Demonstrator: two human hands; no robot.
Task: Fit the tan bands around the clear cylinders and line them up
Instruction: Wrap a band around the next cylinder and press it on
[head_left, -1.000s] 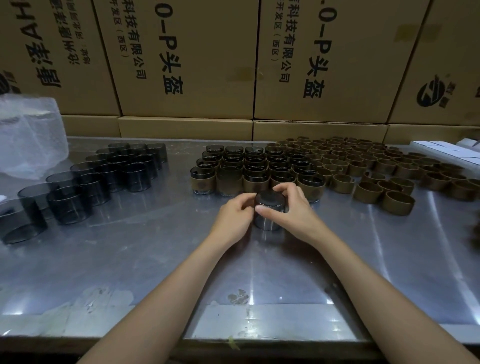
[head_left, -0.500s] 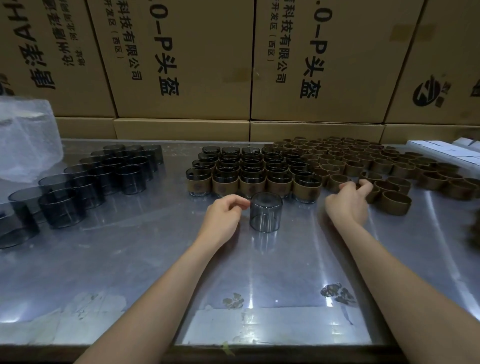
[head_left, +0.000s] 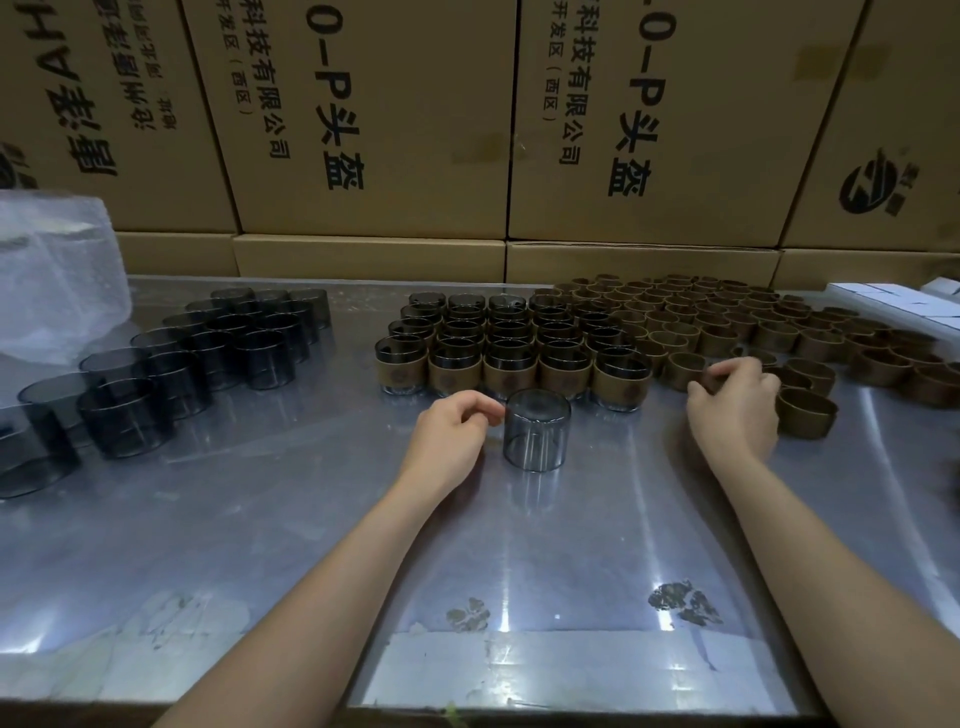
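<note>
A bare cylinder (head_left: 536, 436) stands at table (head_left: 260, 519) centre, touched by the loosely curled left hand (head_left: 452, 441). At 2 o'clock, loose tan bands (head_left: 727, 322) are fingered by the right hand (head_left: 735, 410) (grip can't be told). Approx. five banded rows (head_left: 511, 348) are lined up at 12; many bare cylinders (head_left: 197, 353) wait at 10.

The lone cylinder (head_left: 536, 437) in front is clear with a smoky grey tint. The bare cylinders (head_left: 208, 353) on the left look darker, almost black where they overlap. The banded cylinders (head_left: 511, 358) wear tan bands, each with a faint darker round mark on its face. The loose bands (head_left: 769, 327) are tan to brown. The table (head_left: 260, 519) is shiny silver-grey with brownish blotches. The cartons (head_left: 415, 130) are tan with black print. The plastic bag (head_left: 52, 280) is translucent white.
</note>
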